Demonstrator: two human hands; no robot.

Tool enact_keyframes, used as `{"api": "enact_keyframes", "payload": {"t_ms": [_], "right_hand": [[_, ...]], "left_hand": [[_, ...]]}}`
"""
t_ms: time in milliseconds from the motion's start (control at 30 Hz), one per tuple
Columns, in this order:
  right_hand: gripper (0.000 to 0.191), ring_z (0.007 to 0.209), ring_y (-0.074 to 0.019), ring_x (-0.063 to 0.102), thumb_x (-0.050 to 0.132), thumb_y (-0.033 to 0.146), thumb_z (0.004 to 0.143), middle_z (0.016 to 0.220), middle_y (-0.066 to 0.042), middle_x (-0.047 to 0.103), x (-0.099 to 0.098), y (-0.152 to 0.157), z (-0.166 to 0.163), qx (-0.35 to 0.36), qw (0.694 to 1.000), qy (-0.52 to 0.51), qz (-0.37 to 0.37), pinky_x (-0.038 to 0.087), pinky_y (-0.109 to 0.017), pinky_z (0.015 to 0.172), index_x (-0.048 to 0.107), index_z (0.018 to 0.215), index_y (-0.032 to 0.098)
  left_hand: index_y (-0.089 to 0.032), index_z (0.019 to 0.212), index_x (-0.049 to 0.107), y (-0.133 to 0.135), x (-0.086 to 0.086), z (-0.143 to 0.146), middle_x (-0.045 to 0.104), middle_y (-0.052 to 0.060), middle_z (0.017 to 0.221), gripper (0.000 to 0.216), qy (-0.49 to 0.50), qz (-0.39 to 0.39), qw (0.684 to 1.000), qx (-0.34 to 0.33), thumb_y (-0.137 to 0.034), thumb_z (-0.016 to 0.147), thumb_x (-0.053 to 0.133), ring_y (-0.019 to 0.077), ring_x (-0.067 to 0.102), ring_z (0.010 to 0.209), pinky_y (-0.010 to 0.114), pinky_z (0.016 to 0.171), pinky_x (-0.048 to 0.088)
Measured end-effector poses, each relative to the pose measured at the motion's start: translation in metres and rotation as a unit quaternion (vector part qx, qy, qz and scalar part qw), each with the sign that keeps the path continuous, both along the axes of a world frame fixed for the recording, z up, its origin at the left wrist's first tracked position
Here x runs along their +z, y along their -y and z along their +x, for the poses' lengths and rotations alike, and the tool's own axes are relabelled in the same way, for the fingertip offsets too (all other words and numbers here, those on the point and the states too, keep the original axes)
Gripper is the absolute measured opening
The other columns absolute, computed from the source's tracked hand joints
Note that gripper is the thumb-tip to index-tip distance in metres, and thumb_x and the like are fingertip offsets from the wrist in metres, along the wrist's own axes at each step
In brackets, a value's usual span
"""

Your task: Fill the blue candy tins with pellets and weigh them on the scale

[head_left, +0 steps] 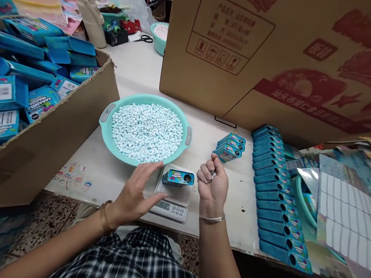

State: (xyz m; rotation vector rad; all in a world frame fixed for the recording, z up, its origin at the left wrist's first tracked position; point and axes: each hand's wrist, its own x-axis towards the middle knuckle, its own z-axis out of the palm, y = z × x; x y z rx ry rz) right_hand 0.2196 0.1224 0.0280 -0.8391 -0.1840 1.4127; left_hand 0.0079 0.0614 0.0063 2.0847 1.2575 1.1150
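Plaid clothing (139,268), printed blue box (177,178), round-holed

Bowl (104,139): teal plastic, smooth, soft sheen. Pellets (147,131) inside: smooth, matt-looking. Scale (180,213): white plastic, smooth. Blue box (178,178) on it: printed card, slightly glossy; row of boxes (279,198) at right: same card, same sheen. Large carton (210,85): brown cardboard, flat matt. Open carton (84,108) at left: matt cardboard, top edge rough. Tabletop (228,230): smooth, faintly scuffed; material unclear. Checked garment (139,268): woven cloth, matt. Bangle (212,219): silvery metal, shiny.
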Motion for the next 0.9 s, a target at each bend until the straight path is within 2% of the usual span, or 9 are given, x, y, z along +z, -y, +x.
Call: {"api": "enact_keyframes", "payload": {"t_ms": [133, 267, 433, 633, 767, 900], "right_hand": [[0.013, 0.039, -0.0015, 0.026, 0.066, 0.022, 0.080, 0.056, 0.012, 0.035, -0.002, -0.003, -0.011, -0.003, 0.999, 0.031, 0.020, 0.020, -0.015, 0.036, 0.058, 0.090, 0.018], [0.014, 0.044, -0.0032, 0.030, 0.068, 0.024, 0.081, 0.057, 0.011, 0.033, -0.003, -0.004, -0.022, -0.017, 0.995, 0.084, 0.045, 0.027, -0.016, 0.042, 0.059, 0.090, 0.018], [0.011, 0.051, -0.0054, 0.033, 0.065, 0.026, 0.084, 0.059, 0.009, 0.033, -0.004, 0.000, -0.029, -0.037, 0.988, 0.130, 0.069, 0.034, -0.018, 0.051, 0.061, 0.090, 0.018], [0.011, 0.052, -0.0051, 0.034, 0.066, 0.024, 0.084, 0.060, 0.009, 0.035, -0.005, 0.004, -0.032, -0.036, 0.987, 0.138, 0.079, 0.033, -0.017, 0.050, 0.062, 0.090, 0.017], [0.011, 0.045, -0.0035, 0.029, 0.066, 0.024, 0.083, 0.057, 0.011, 0.032, 0.003, 0.003, -0.014, -0.029, 0.995, 0.071, 0.058, 0.025, -0.015, 0.043, 0.060, 0.089, 0.018], [0.006, 0.039, -0.0028, 0.026, 0.061, 0.018, 0.084, 0.054, 0.012, 0.030, 0.011, 0.012, 0.033, -0.044, 0.998, 0.000, 0.054, 0.021, -0.015, 0.038, 0.057, 0.089, 0.017]], "left_hand": [[-0.023, 0.148, 0.027, -0.021, -0.001, 0.028, 0.050, 0.013, 0.138, 0.071, -0.058, -0.001, 0.996, -0.062, -0.029, 0.088, 0.064, 0.0294, 0.046, 0.129, 0.051, 0.109, 0.042], [-0.020, 0.140, 0.036, -0.037, -0.006, 0.048, 0.055, 0.012, 0.130, 0.064, -0.118, -0.025, 0.990, -0.071, -0.026, 0.084, 0.066, 0.0301, 0.051, 0.120, 0.049, 0.102, 0.046], [-0.019, 0.127, 0.047, -0.041, -0.009, 0.055, 0.060, 0.009, 0.115, 0.046, -0.143, -0.052, 0.986, -0.066, -0.022, 0.084, 0.065, 0.0270, 0.056, 0.109, 0.044, 0.094, 0.049], [-0.019, 0.126, 0.049, -0.041, -0.010, 0.056, 0.061, 0.009, 0.112, 0.047, -0.148, -0.058, 0.985, -0.064, -0.024, 0.083, 0.067, 0.0271, 0.056, 0.105, 0.044, 0.090, 0.050], [-0.019, 0.135, 0.043, -0.036, -0.001, 0.048, 0.058, 0.011, 0.123, 0.060, -0.108, -0.040, 0.992, -0.058, -0.028, 0.082, 0.070, 0.0281, 0.053, 0.114, 0.046, 0.098, 0.048], [-0.023, 0.140, 0.040, -0.027, 0.020, 0.014, 0.054, 0.011, 0.134, 0.067, -0.037, 0.012, 0.999, 0.012, -0.035, 0.083, 0.072, 0.0276, 0.049, 0.126, 0.047, 0.107, 0.043]]}}
